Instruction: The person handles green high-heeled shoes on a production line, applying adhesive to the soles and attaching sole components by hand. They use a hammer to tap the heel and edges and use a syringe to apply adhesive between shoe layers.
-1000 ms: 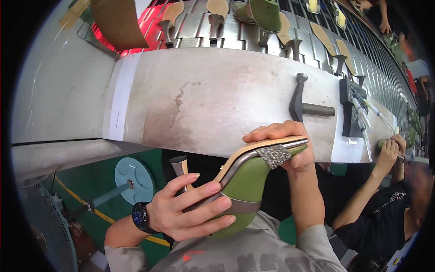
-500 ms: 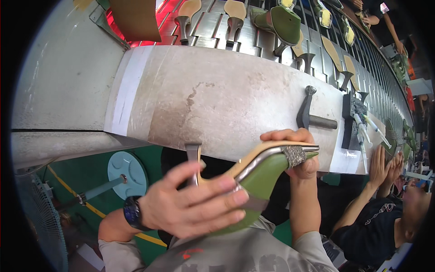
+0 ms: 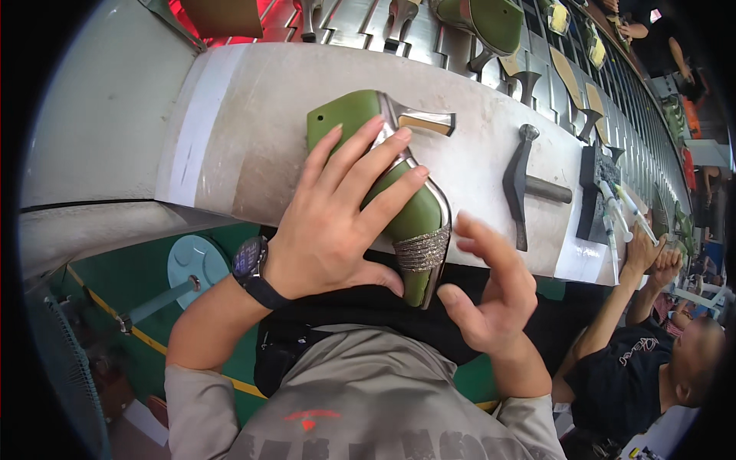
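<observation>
Green shoe (image 3: 418,208) under left fingers (image 3: 383,155); right fingers (image 3: 491,242) beside, seemingly apart.

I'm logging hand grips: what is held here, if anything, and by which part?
The green heeled shoe, held by the left hand spread over its rear and middle. The right hand, open beside the toe, holds nothing.
</observation>
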Demonstrator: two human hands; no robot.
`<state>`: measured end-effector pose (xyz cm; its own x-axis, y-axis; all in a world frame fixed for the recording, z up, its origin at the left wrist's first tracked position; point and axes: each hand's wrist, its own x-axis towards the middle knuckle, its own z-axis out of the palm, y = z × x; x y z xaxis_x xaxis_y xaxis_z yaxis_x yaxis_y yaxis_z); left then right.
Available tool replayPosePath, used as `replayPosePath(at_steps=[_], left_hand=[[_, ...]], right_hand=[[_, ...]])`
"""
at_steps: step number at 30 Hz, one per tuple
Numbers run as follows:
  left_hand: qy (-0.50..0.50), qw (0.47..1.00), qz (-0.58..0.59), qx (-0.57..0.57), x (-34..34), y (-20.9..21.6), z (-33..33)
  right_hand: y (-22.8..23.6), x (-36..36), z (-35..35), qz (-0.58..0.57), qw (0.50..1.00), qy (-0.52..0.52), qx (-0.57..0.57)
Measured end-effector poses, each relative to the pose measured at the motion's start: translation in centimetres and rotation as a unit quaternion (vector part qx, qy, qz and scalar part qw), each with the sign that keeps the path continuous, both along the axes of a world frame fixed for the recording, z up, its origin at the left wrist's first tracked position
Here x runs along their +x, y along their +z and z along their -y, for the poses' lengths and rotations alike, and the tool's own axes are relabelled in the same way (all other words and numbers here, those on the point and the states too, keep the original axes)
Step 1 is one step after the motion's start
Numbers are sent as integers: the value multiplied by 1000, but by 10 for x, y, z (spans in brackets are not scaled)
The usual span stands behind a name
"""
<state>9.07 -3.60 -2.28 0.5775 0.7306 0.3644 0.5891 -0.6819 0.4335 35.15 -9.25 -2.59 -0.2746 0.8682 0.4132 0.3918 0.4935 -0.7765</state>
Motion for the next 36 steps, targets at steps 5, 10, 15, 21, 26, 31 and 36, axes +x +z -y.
replayPosePath(at_steps=[5, 10, 15, 21, 26, 31, 36], left_hand=[[-13, 999, 33, 16, 4, -22, -4], [-3, 999, 36, 19, 5, -24, -3], [-4, 999, 36, 4, 5, -26, -5], [-5, 999, 40, -4, 1, -28, -5], [6, 999, 52, 3, 6, -28, -3], [-5, 999, 31, 16, 1, -23, -4], [-13, 999, 51, 5, -3, -24, -4]], right_hand=[[-19, -20, -4, -7, 1000, -11, -13], [-34, -27, 6, -25, 999, -32, 31], [-50, -15, -2, 38, 993, -4, 111], [-23, -18, -2, 92, 994, 2, 50], [-3, -14, -7, 159, 984, 19, 73], [26, -11, -24, 247, 962, 77, 92], [-7, -6, -10, -31, 986, -4, -166]])
